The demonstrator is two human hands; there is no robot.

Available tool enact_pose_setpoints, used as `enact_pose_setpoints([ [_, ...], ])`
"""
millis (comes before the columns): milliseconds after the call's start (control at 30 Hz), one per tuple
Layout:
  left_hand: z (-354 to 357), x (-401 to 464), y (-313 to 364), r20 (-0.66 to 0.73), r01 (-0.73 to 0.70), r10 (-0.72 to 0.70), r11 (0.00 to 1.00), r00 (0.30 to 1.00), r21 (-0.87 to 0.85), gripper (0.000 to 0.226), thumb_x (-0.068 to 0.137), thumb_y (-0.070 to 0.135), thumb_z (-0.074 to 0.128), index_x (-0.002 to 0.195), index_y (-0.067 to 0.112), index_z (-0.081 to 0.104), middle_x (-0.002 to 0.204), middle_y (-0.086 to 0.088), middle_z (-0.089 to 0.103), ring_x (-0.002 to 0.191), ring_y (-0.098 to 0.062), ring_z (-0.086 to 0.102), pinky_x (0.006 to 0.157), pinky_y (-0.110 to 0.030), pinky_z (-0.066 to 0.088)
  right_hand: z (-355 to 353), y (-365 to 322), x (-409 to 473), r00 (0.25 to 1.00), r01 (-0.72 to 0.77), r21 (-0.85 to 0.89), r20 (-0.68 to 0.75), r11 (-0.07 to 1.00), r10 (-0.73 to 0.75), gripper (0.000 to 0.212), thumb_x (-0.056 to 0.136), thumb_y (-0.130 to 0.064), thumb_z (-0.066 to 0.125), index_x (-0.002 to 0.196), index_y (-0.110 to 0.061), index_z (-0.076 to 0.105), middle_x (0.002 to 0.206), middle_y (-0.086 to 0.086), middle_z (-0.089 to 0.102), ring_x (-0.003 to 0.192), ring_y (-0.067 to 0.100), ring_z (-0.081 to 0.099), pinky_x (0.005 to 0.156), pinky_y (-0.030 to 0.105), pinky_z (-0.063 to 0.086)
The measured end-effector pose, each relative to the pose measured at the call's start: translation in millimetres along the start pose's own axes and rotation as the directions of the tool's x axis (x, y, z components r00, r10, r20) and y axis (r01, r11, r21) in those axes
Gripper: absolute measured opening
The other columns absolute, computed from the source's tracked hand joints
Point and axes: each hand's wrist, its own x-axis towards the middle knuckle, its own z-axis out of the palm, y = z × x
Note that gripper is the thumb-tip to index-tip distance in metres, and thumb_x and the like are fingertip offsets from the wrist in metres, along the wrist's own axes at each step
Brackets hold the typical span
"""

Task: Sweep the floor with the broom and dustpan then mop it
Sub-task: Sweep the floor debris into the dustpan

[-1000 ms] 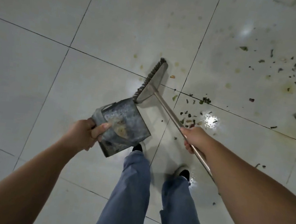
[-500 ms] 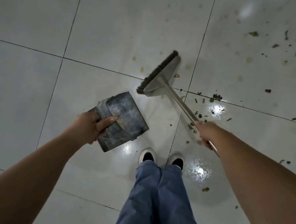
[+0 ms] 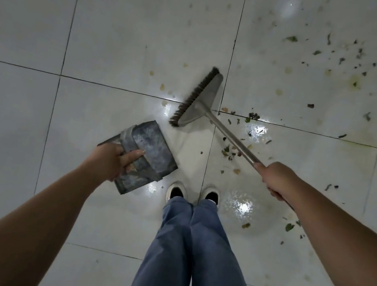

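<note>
My left hand [image 3: 109,161] grips the back edge of a worn grey metal dustpan [image 3: 149,149], held tilted above the white tiled floor [image 3: 130,31] at centre left. My right hand [image 3: 274,177] is closed around the metal handle of a broom [image 3: 201,100]. The broom's dark bristles point left, just beyond the dustpan's far corner and apart from it. Green and dark bits of debris [image 3: 233,149] lie under the handle, and more debris [image 3: 356,60] is scattered at the upper right.
My two feet in white shoes [image 3: 176,190] and blue trousers [image 3: 190,253] stand at the bottom centre, right beside the dustpan. Wet, shiny patches [image 3: 243,206] reflect light near my feet. Yellowish stains [image 3: 354,83] mark the tile at the upper right.
The broom head has moved away from the dustpan's mouth, up and to the right. My feet have come together. The dustpan stays in my left hand.
</note>
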Motion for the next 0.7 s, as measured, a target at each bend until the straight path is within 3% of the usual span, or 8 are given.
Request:
enact_pose_setpoints([
  [167, -4, -6, -13, 0.016, 0.017, -0.017, 1.000, 1.000, -0.008, 0.048, 0.080, 0.042, 0.066, 0.059, -0.001, 0.061, 0.053, -0.017, 0.065, 0.061, -0.036, 0.066, 0.068, -0.037, 0.057, 15, -63, 1, 0.985, 0.173, -0.108, 0.033, 0.979, -0.171, 0.041, 0.099, -0.044, 0.037, 0.099, -0.005, 0.050, 0.059, 0.004, 0.042, 0.043, 0.014, 0.037, 0.040, 0.020, 0.029],
  [267, -7, -9, -12, -0.042, -0.019, 0.027, 0.983, 0.999, 0.180, 0.049, 0.082, 0.045, 0.062, 0.048, 0.010, 0.056, 0.034, 0.000, 0.052, 0.032, -0.007, 0.051, 0.039, -0.012, 0.041, 16, -70, 2, 0.990, 0.124, -0.154, 0.090, 0.980, -0.111, 0.043, 0.100, -0.036, 0.039, 0.121, -0.001, 0.052, 0.059, 0.006, 0.041, 0.042, 0.014, 0.037, 0.038, 0.020, 0.028],
  [400, -3, -11, -4, -0.019, -0.044, 0.049, 0.976, 0.999, 0.213, 0.053, 0.082, 0.050, 0.059, 0.046, 0.012, 0.054, 0.029, 0.001, 0.047, 0.023, -0.007, 0.041, 0.033, -0.016, 0.035, 4, -12, 1, 0.984, -0.062, -0.112, 0.161, 0.992, 0.079, 0.045, 0.102, -0.026, 0.034, 0.144, -0.009, 0.033, 0.027, 0.008, 0.039, 0.019, 0.012, 0.035, 0.027, 0.013, 0.029],
  [467, 2, -13, 1, -0.006, -0.054, 0.057, 0.972, 0.998, 0.229, 0.053, 0.083, 0.050, 0.058, 0.048, 0.011, 0.054, 0.028, 0.002, 0.046, 0.025, -0.009, 0.043, 0.036, -0.018, 0.036, -2, 33, 4, 0.985, -0.038, -0.099, 0.165, 0.994, 0.054, 0.044, 0.102, -0.033, 0.036, 0.133, -0.004, 0.047, 0.044, 0.006, 0.044, 0.031, 0.014, 0.041, 0.038, 0.022, 0.033],
  [500, 5, -15, 2, -0.003, -0.062, 0.065, 0.969, 0.998, 0.239, 0.053, 0.083, 0.050, 0.058, 0.048, 0.011, 0.055, 0.029, 0.002, 0.047, 0.029, -0.011, 0.045, 0.038, -0.019, 0.037, -3, 53, 4, 0.986, -0.051, -0.081, 0.152, 0.995, 0.063, 0.043, 0.101, -0.036, 0.036, 0.115, 0.000, 0.056, 0.048, 0.006, 0.044, 0.031, 0.013, 0.043, 0.044, 0.024, 0.031],
  [567, 10, -19, 6, 0.004, -0.081, 0.083, 0.964, 0.997, 0.253, 0.053, 0.084, 0.049, 0.057, 0.048, 0.011, 0.055, 0.035, 0.001, 0.050, 0.035, -0.014, 0.049, 0.044, -0.021, 0.039, -7, 81, 0, 0.984, -0.142, -0.063, 0.099, 0.988, 0.148, 0.050, 0.101, -0.041, 0.035, 0.074, 0.000, 0.048, 0.028, 0.003, 0.040, 0.013, 0.010, 0.032, 0.043, 0.022, 0.026],
  [633, 16, -24, 9, 0.018, -0.115, 0.115, 0.948, 0.993, 0.296, 0.054, 0.086, 0.049, 0.056, 0.046, 0.012, 0.055, 0.033, 0.002, 0.049, 0.033, -0.013, 0.048, 0.047, -0.023, 0.038, -11, 90, -8, 0.967, -0.253, -0.038, 0.034, 0.967, 0.254, 0.057, 0.099, -0.046, 0.035, 0.061, -0.004, 0.036, 0.017, 0.001, 0.030, 0.010, 0.011, 0.024, 0.040, 0.018, 0.022],
  [700, 19, -27, 14, 0.035, -0.142, 0.139, 0.925, 0.990, 0.353, 0.053, 0.087, 0.048, 0.054, 0.046, 0.014, 0.054, 0.029, 0.005, 0.048, 0.031, -0.010, 0.049, 0.047, -0.022, 0.036, -12, 93, -15, 0.966, -0.258, -0.048, -0.011, 0.965, 0.257, 0.061, 0.098, -0.048, 0.036, 0.057, -0.003, 0.039, 0.017, 0.002, 0.032, 0.015, 0.011, 0.030, 0.039, 0.017, 0.024],
])
